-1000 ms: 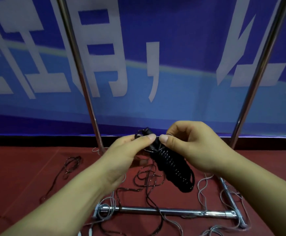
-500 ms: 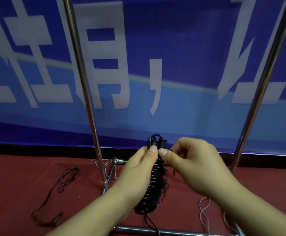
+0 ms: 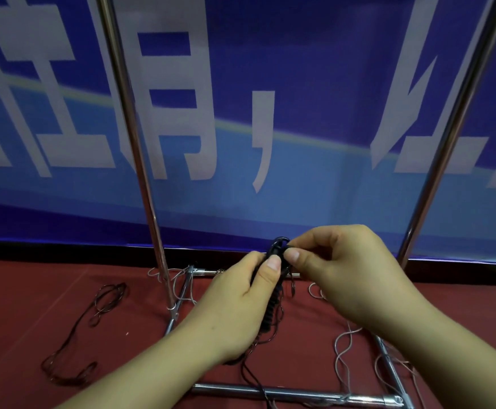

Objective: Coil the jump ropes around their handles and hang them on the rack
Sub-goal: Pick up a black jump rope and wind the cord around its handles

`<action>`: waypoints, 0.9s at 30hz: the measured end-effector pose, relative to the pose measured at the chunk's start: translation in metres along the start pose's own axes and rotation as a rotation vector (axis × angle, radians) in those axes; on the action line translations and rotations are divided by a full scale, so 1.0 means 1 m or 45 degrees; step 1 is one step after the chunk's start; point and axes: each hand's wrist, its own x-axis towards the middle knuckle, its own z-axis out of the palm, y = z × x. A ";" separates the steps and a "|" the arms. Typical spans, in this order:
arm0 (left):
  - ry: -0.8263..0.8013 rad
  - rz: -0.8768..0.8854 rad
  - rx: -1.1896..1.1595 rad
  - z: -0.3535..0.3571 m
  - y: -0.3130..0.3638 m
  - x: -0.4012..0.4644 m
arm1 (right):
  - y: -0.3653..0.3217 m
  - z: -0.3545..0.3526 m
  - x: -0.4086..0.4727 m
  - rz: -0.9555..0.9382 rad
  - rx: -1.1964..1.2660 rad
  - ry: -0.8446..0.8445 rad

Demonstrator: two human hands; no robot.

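Nearest you, the front bar of the rack (image 3: 300, 392) runs across the floor below your forearms, with a thin black strand crossing it. Your left hand (image 3: 235, 302) is wrapped round the black coiled jump rope (image 3: 272, 305), thumb pressed up along its side; the bundle stands nearly upright between your two hands, above the middle of the rack's base. Your right hand (image 3: 347, 276) pinches the small loop at the bundle's top between thumb and forefinger, just beside your left thumb tip. Loose black strands dangle from the bundle's lower end.

On the red carpet (image 3: 34, 290) you have one dark rope (image 3: 93, 320) lying slack, well apart to the left outside the rack, and pale ropes (image 3: 342, 346) tangled on the floor at right by the side bar and at the far left corner; their number cannot be told. Two upright rack poles rise either side of your hands, with open space between them. Beyond stands one blue banner (image 3: 314, 184).
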 end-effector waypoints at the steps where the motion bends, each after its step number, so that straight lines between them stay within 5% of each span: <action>1: 0.000 0.001 0.006 0.000 -0.001 0.000 | 0.000 0.000 0.000 -0.014 0.005 0.020; 7: -0.138 0.019 0.072 0.006 0.001 -0.005 | 0.002 -0.002 0.003 -0.037 0.046 0.095; 13: 0.118 -0.020 -0.022 0.005 -0.006 0.003 | 0.003 -0.007 0.006 0.014 0.142 0.153; 18: 0.254 0.033 -0.024 0.001 -0.007 0.004 | -0.001 -0.006 -0.001 0.241 0.018 -0.106; 27: 0.207 0.112 0.010 0.006 -0.005 0.000 | -0.002 0.006 -0.002 0.453 0.507 -0.311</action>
